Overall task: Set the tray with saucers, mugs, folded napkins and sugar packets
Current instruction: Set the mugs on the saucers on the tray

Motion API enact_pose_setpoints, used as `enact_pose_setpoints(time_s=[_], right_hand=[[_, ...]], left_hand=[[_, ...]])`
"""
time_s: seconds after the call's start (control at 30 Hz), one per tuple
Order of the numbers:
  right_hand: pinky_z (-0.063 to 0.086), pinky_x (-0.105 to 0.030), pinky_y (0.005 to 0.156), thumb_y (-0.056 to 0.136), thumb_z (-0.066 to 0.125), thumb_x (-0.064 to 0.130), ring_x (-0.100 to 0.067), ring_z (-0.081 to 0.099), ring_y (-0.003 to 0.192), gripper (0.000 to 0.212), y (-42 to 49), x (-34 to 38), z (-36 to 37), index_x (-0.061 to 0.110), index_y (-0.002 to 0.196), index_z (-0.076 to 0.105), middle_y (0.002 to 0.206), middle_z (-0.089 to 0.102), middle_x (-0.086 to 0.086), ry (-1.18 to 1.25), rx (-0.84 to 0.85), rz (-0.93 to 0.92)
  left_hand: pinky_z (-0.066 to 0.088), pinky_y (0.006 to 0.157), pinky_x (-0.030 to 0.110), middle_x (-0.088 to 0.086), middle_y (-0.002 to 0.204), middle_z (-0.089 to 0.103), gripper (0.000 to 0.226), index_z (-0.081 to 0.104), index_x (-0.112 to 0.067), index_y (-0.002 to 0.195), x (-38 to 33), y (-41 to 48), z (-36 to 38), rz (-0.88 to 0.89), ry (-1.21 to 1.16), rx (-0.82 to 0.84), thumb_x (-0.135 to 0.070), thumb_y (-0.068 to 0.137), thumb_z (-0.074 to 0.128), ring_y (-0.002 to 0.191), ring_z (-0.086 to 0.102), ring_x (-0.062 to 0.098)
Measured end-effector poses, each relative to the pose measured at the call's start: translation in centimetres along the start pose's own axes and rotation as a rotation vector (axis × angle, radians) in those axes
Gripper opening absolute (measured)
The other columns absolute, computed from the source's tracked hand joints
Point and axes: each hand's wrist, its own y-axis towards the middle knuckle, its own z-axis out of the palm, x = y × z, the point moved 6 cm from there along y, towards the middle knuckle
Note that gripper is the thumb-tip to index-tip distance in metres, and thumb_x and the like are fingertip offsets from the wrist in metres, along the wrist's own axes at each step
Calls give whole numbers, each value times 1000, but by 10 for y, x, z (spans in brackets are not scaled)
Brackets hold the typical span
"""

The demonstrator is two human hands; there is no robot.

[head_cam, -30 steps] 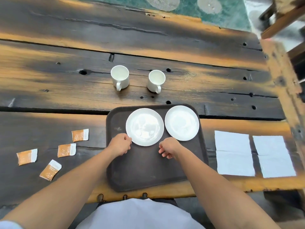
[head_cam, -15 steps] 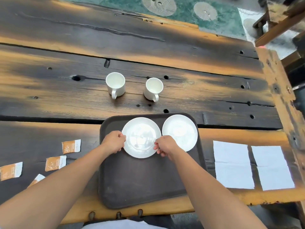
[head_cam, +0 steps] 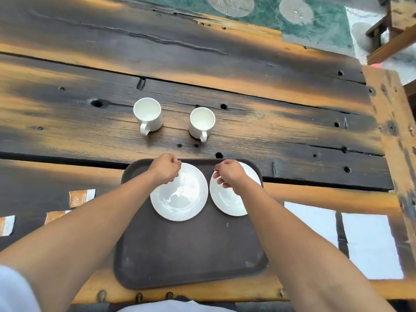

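Observation:
A dark brown tray (head_cam: 191,255) lies at the table's near edge with two white saucers side by side in its far half, the left saucer (head_cam: 180,199) and the right saucer (head_cam: 227,203). My left hand (head_cam: 165,168) hovers over the far rim of the left saucer, fingers loosely curled and holding nothing. Over the right saucer, my right hand (head_cam: 229,173) is also empty, with its fingers apart. Two white mugs (head_cam: 148,113) (head_cam: 202,121) stand on the table beyond the tray, handles toward me.
Orange sugar packets (head_cam: 81,198) (head_cam: 55,216) (head_cam: 5,225) lie on the table left of the tray, partly hidden by my left arm. Two white napkins (head_cam: 313,224) (head_cam: 369,244) lie flat to the right. The table's right edge (head_cam: 391,131) borders a wooden chair.
Both hands have let go of the left saucer's sides and moved forward over the far part of the saucers, toward the mugs. The saucers stay put on the tray.

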Motion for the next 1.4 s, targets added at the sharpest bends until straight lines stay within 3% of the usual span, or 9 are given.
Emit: enact_pose_setpoints(time_s=[0.2,0.33,0.43,0.6,0.7,0.83,0.93,1.07,1.4], right_hand=[[43,-25,48,98,44,15,-17,57,53,3,34,23,-24,16,101,47,81,67,-6,4,-11,-24],[49,-26,45,96,50,12,-17,59,52,15,65,39,-31,16,110,48,84,66,-5,-27,-4,-29],[54,-30,49,95,55,12,-19,62,57,34,89,49,-30,18,127,45,91,66,-9,-22,12,-45],[57,-33,54,88,63,-1,-20,63,63,67,123,68,-23,22,145,37,94,59,-6,-14,66,-112],[58,-36,59,81,67,-7,-22,64,70,79,133,76,-15,29,146,38,106,51,-5,7,114,-135],[59,-41,71,71,68,-7,-23,64,94,84,135,85,-3,33,140,44,107,61,2,-36,135,-225],[58,-50,88,66,71,-2,-26,62,111,82,132,90,5,34,136,47,116,64,0,-51,89,-258],[56,-53,88,65,74,9,-29,63,111,79,123,94,7,33,135,46,123,64,-4,-97,46,-254],[52,-42,99,78,76,10,-25,60,120,65,58,67,-15,25,136,50,129,63,-3,-21,63,-251]], left_hand=[[45,53,26,12,75,64,18,51,-16,81,-42,33,8,15,-64,-27,-23,98,50,59,55,24],[56,55,33,12,78,63,11,51,-16,90,-54,59,13,-17,-134,-55,-20,95,60,61,62,27],[59,80,47,12,98,67,33,48,-13,114,-62,77,12,-7,-111,-111,-18,89,67,90,69,34],[50,97,44,10,128,58,66,42,-16,133,-76,101,7,63,-46,-180,-12,75,73,119,56,30],[53,93,46,5,128,58,75,44,-23,134,-79,110,9,93,-62,-164,-15,68,78,117,56,28],[56,89,49,-2,130,58,89,40,-36,140,-82,113,13,128,-146,-125,-19,64,83,120,56,23],[59,80,50,-3,124,60,90,42,-37,137,-84,111,16,108,-234,-99,-19,57,78,114,59,24],[54,92,46,-4,122,62,90,45,-35,137,-89,102,17,102,-217,-121,-21,51,69,114,57,23],[57,87,51,1,122,62,86,45,-37,134,-99,38,39,77,-191,-60,-26,54,72,111,61,28]])
